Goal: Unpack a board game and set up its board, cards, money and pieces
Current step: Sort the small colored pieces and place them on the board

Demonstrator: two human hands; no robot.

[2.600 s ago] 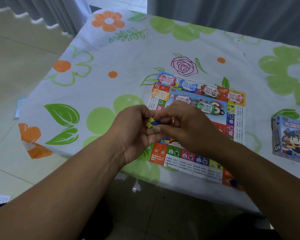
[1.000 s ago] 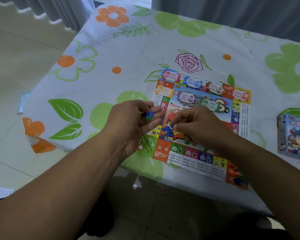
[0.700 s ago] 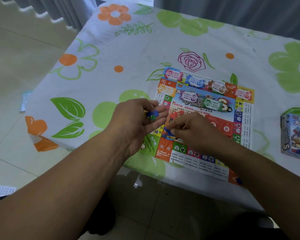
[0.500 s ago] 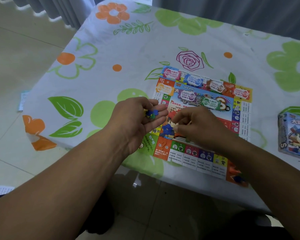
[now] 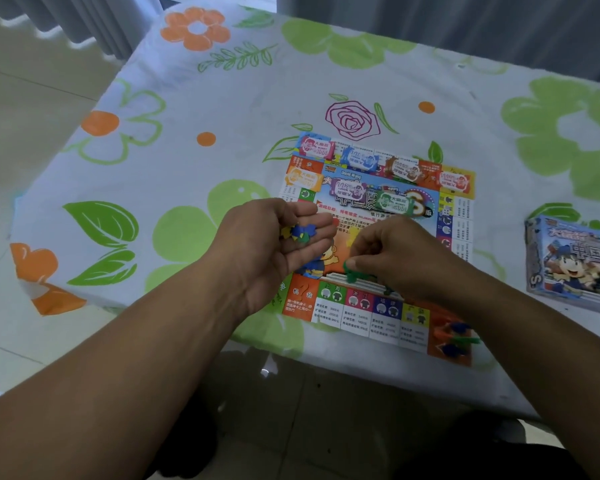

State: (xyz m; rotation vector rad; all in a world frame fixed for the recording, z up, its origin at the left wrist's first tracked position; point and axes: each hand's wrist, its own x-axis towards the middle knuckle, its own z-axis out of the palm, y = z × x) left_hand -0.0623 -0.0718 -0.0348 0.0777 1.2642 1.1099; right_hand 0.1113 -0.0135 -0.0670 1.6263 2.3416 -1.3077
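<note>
Over the game board (image 5: pixel 357 306) on the worktop (image 5: pixel 222 98), left hand (image 5: pixel 274 247) palm-up, fingers nearly straight, carrying small coloured pieces (image 5: pixel 300 233), right hand (image 5: pixel 402 258) with fingers pinching a green piece (image 5: pixel 352 274)

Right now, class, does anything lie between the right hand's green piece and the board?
Nothing visible does. The right hand pinches the green piece over the near side of the board; other pieces sit at its corner.

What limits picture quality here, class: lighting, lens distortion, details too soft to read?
Head view: dim, even, bluish light, no hard shadows on the tablecloth; head view: the wide lens enlarges the forearms at the bottom; head view: small print on the board is smeared, the pieces in the left hand and the green piece the right hand pinches are soft blobs.
</note>
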